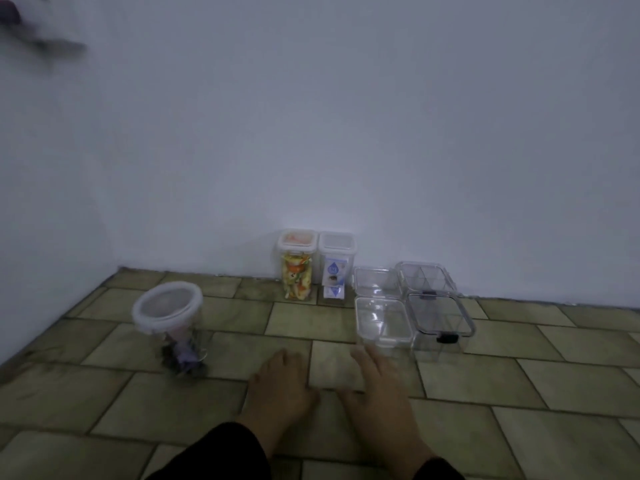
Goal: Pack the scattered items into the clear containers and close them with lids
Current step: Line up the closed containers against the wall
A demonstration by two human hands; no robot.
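Note:
My left hand (278,389) and my right hand (379,386) hover side by side over the tiled floor, fingers spread, holding nothing. A round clear jar (169,327) with a white lid stands to the left, dark and purple items inside. By the wall stand two tall lidded containers: one (297,268) full of colourful pieces, the other (335,268) holding blue-and-white packets. To the right sit several clear rectangular boxes: a lidded one (382,322) just beyond my right hand, another (376,277) behind it, a black-clasped one (440,320) and a divided one (426,275).
A plain white wall (346,133) rises right behind the containers. The floor (519,393) is beige tile with dark grout. A blurred dark shape (41,39) shows at the upper left on the wall.

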